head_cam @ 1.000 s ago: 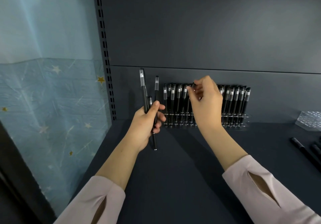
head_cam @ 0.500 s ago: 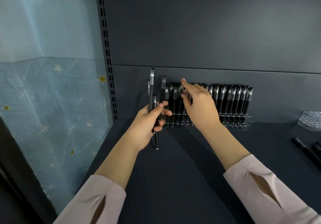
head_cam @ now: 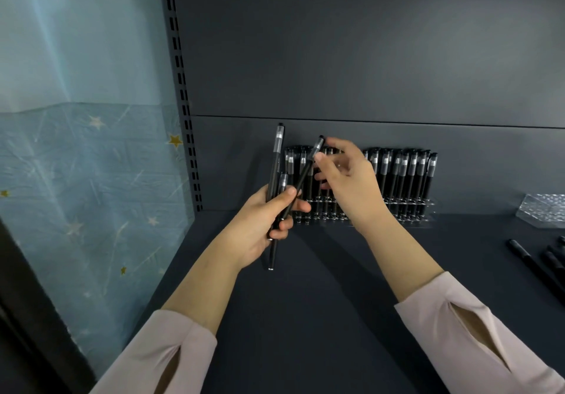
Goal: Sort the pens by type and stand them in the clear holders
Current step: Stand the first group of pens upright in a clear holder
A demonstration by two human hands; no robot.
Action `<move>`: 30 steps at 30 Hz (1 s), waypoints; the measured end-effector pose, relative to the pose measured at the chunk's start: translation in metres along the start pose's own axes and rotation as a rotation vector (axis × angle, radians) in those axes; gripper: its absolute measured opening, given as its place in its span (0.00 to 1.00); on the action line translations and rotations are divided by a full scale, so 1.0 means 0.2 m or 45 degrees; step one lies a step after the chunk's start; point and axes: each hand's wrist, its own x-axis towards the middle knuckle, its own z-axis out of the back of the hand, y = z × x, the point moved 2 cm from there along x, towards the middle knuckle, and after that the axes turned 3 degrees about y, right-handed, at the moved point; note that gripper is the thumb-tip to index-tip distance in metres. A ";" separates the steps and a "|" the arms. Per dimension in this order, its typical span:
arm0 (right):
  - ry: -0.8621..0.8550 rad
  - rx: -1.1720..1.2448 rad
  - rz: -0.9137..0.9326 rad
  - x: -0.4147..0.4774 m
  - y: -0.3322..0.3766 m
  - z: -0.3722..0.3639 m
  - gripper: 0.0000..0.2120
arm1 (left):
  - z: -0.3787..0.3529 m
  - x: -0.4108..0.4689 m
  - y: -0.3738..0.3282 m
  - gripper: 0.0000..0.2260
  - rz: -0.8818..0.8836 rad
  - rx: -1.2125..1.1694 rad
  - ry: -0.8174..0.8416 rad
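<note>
Slanting cap-up rightward, pen (head_cam: 301, 179) pinched by right hand (head_cam: 351, 186).

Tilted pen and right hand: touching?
Touching. Head view: the right hand pinches the tilted pen at its cap end between thumb and forefinger, while the left hand grips its lower end.

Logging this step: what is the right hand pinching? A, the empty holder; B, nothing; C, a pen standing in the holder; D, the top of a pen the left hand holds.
D: the right hand pinches the cap end of a tilted pen whose lower part sits in the left hand.
</note>
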 end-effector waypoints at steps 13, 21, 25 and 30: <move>-0.411 0.429 -0.035 0.02 0.00 0.14 0.14 | 0.01 0.00 0.02 0.11 0.037 0.160 -0.151; -0.452 0.044 0.199 -0.01 -0.01 0.16 0.17 | 0.01 0.00 0.01 0.14 0.086 0.133 -0.294; -0.348 -0.060 0.235 -0.02 -0.02 0.13 0.18 | 0.00 -0.01 0.01 0.11 0.098 0.052 -0.309; -0.294 -0.104 0.243 -0.03 -0.05 0.10 0.20 | -0.01 -0.01 0.01 0.07 0.091 -0.012 -0.306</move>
